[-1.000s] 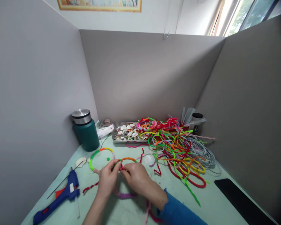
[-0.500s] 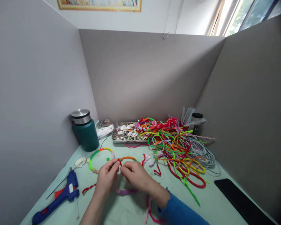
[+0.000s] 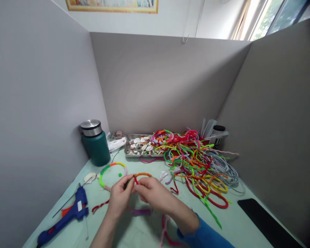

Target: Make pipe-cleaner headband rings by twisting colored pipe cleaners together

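Observation:
My left hand (image 3: 121, 195) pinches a ring wrapped in coloured pipe cleaner. The ring's orange stretch (image 3: 144, 174) arcs above my fingers, and its purple stretch (image 3: 141, 212) shows below my hands. In my right hand (image 3: 153, 192), thumb and forefinger are closed on a short red pipe cleaner (image 3: 135, 179) that crosses the ring at my left fingertips. A bit of green shows beside the red. My fingers and palms hide the ring's sides. Just behind my left hand lies another wrapped ring (image 3: 101, 175) in green, yellow, orange and pink.
At left are a blue glue gun (image 3: 76, 208) and a green bottle (image 3: 96, 146). A metal tray (image 3: 144, 156) of buttons stands at the back. Tangled pipe cleaners (image 3: 188, 148) and a grey cord coil (image 3: 226, 168) fill the right, near a black phone-like slab (image 3: 263, 220).
My right hand has turned slightly and moved a little right and down. The red end that stuck out past it no longer shows there. The view has shifted slightly.

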The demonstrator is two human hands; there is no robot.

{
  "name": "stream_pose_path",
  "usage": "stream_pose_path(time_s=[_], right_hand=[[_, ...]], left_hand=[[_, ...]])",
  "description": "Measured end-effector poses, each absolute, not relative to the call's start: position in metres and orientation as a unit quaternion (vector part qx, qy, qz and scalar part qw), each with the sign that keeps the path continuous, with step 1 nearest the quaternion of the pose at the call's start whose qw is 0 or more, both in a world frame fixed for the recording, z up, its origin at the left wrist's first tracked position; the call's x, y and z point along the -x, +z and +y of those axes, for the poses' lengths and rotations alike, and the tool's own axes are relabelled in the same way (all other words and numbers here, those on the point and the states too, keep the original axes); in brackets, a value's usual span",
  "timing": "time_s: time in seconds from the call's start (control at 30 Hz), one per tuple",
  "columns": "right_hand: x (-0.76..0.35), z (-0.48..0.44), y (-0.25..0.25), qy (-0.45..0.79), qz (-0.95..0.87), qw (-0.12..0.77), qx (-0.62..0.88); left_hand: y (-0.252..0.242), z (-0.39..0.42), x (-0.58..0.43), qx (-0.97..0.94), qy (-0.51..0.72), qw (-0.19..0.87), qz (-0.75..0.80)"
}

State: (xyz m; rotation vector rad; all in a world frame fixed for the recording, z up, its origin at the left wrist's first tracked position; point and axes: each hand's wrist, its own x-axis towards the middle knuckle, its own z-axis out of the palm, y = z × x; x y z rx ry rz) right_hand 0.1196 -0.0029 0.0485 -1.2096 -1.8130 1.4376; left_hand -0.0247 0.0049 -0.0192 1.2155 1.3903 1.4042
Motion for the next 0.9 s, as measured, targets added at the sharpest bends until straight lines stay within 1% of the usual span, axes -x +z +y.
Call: stream_pose_path(time_s=[0.07,0.13,0.2,0.27,0.33,0.43,0.57,0.73,0.9], right_hand=[[-0.123,-0.009,0.058,0.293,-0.781,0.246,0.494],[-0.126,-0.015,0.066,0.127,-0.817,0.218,0.518],[-0.129,-0.021,0.073,0.035,-0.824,0.218,0.522],[-0.132,-0.024,0.079,-0.017,-0.822,0.247,0.513],[-0.134,-0.025,0.085,-0.043,-0.815,0.278,0.507],[-0.137,-0.018,0.094,-0.058,-0.817,0.297,0.491],[-0.145,0.005,0.099,-0.026,-0.823,0.309,0.476],[-0.164,0.025,0.094,0.072,-0.827,0.314,0.461],[-0.172,0.027,0.088,0.092,-0.824,0.310,0.466]], left_hand=[[-0.016,0.003,0.023,-0.500,0.552,0.388,0.543],[-0.012,-0.001,0.020,-0.530,0.543,0.374,0.533],[-0.004,-0.005,0.017,-0.573,0.528,0.354,0.518],[0.005,-0.010,0.013,-0.624,0.508,0.324,0.498],[0.016,-0.014,0.010,-0.667,0.488,0.282,0.487],[0.032,-0.017,0.006,-0.701,0.461,0.236,0.489],[0.042,-0.016,0.003,-0.726,0.434,0.218,0.487],[0.038,-0.011,0.002,-0.718,0.423,0.297,0.466],[0.037,-0.004,-0.004,-0.699,0.380,0.368,0.481]])
